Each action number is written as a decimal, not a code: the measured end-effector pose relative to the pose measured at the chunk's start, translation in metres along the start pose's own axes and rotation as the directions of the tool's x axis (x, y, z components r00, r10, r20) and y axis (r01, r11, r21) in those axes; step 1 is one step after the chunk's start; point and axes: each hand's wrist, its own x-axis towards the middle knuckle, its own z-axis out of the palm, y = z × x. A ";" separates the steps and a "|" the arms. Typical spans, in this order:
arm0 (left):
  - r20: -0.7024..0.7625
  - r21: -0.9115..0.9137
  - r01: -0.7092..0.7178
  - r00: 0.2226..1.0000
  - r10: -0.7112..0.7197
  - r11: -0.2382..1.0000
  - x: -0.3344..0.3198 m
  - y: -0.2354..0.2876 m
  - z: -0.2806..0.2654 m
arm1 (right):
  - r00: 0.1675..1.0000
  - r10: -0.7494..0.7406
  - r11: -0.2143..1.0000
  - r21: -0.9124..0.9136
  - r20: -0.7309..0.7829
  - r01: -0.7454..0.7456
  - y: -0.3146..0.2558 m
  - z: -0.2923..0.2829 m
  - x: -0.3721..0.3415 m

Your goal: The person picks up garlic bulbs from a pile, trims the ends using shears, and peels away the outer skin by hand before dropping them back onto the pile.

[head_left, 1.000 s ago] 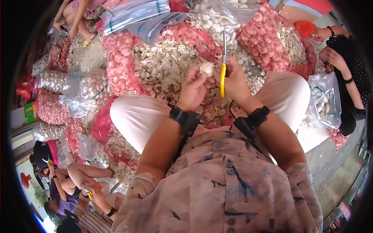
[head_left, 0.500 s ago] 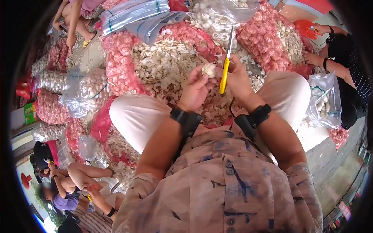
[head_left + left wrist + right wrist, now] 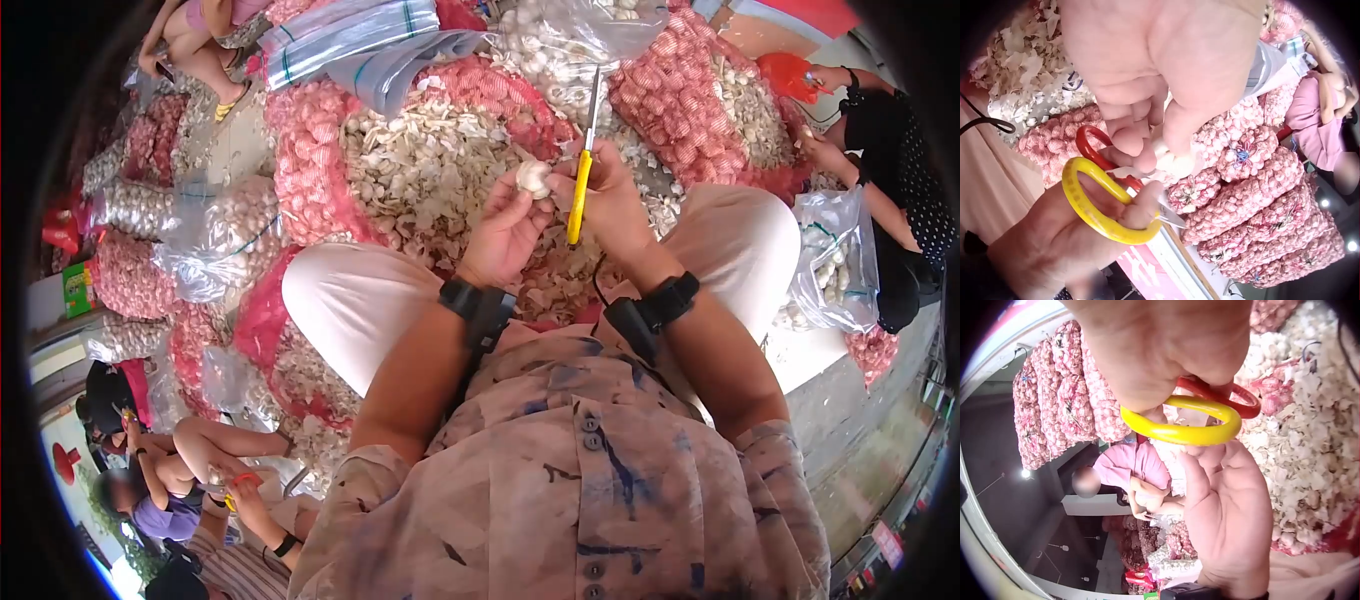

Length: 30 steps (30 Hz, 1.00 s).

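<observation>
In the head view my left hand [image 3: 502, 232] pinches a whitish garlic bulb [image 3: 533, 179] between thumb and fingers. Close to its right, my right hand [image 3: 612, 212] grips scissors [image 3: 579, 195] whose blades point up and away from me. Seen from the left wrist, one scissor handle [image 3: 1088, 212] is yellow and the other is red; fingers of my right hand [image 3: 1063, 234] pass through the loops. The garlic [image 3: 1175, 161] is partly covered there by my left hand [image 3: 1160, 69]. The right wrist view shows the yellow loop [image 3: 1179, 434] in front of the garlic, mostly hiding it.
A heap of garlic skins [image 3: 425, 165] lies beyond my knees, with red net sacks of garlic [image 3: 310, 165] around it. Plastic bags [image 3: 345, 40] lie at the top. A clear bag of garlic [image 3: 835, 265] stands right. Other people sit at the left and right edges.
The scissors have tilted slightly, their handle shifting a little beside the garlic. The bulb has turned between my left fingers and looks smaller and paler. At right, another person's arms have moved.
</observation>
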 end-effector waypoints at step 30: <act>0.023 0.101 0.036 0.999 -0.039 0.994 -0.001 -0.001 -0.007 | 0.999 -0.007 0.999 0.039 0.044 0.006 -0.003 -0.001 -0.002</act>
